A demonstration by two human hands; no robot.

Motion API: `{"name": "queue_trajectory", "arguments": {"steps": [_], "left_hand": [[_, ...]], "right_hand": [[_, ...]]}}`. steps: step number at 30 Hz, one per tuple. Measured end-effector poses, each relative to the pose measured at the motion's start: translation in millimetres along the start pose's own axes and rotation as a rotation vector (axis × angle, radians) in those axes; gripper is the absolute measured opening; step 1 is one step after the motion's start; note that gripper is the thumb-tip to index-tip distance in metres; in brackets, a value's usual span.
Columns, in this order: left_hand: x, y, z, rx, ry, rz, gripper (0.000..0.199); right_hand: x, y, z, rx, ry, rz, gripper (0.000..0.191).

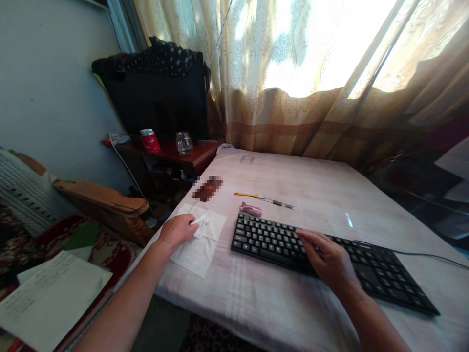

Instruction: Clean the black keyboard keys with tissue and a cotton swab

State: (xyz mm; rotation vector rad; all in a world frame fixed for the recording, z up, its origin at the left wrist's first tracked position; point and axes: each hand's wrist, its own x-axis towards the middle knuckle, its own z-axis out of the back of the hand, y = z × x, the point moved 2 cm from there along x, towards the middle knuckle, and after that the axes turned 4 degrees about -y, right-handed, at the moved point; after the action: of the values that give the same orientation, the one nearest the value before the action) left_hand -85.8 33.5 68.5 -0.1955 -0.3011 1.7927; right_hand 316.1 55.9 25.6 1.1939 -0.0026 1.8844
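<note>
A black keyboard point(271, 239) lies at a slant on the cloth-covered table. Over its middle, my right hand point(326, 252) rests with fingers stretched out and fingertips on the keys. To the left, my left hand point(179, 230) has its fingers curled on a crumpled part of a white paper tissue point(201, 254), which otherwise lies flat. Behind the keyboard are a folded pink cloth band point(251, 209), a thin yellow-handled tool point(246, 195) and a slim metal tool with a dark grip point(278, 203). A brown object point(207, 189) beyond the tissue is pixelated.
The keyboard's cable point(428, 253) runs off to the right. A dark red stand point(198, 155) at the back left bears a glass jar point(184, 143), a red packet point(150, 141) and a black television point(157, 102). Papers point(54, 298) lie on a seat at the left.
</note>
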Motion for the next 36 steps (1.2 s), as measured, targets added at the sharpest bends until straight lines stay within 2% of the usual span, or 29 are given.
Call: {"name": "queue_trajectory", "arguments": {"steps": [5, 8, 12, 17, 21, 26, 31, 36], "left_hand": [[17, 10, 21.2, -0.135, 0.008, -0.016, 0.028], [22, 18, 26.2, -0.203, 0.003, -0.022, 0.033], [24, 22, 15.9, -0.246, 0.013, -0.027, 0.031], [22, 20, 2.4, -0.176, -0.011, 0.019, 0.025], [21, 18, 4.2, -0.096, -0.063, 0.042, 0.028], [20, 20, 6.4, 0.003, -0.070, 0.048, 0.025], [6, 19, 8.8, 0.067, -0.142, -0.008, 0.029], [-21, 14, 9.1, 0.056, -0.044, -0.154, 0.013]], "right_hand": [[-4, -4, -2, -0.004, -0.019, 0.033, 0.023], [-8, -6, -6, -0.011, -0.017, 0.040, 0.024], [-10, -8, -9, 0.002, -0.004, 0.018, 0.024], [-10, -10, -7, -0.004, 0.016, -0.012, 0.024], [-11, -10, -7, 0.005, 0.015, -0.011, 0.024], [-13, -10, -8, 0.015, 0.020, -0.030, 0.025], [-12, -9, -5, 0.019, 0.007, -0.013, 0.024], [-12, -7, -3, 0.021, 0.018, -0.022, 0.024]]}}
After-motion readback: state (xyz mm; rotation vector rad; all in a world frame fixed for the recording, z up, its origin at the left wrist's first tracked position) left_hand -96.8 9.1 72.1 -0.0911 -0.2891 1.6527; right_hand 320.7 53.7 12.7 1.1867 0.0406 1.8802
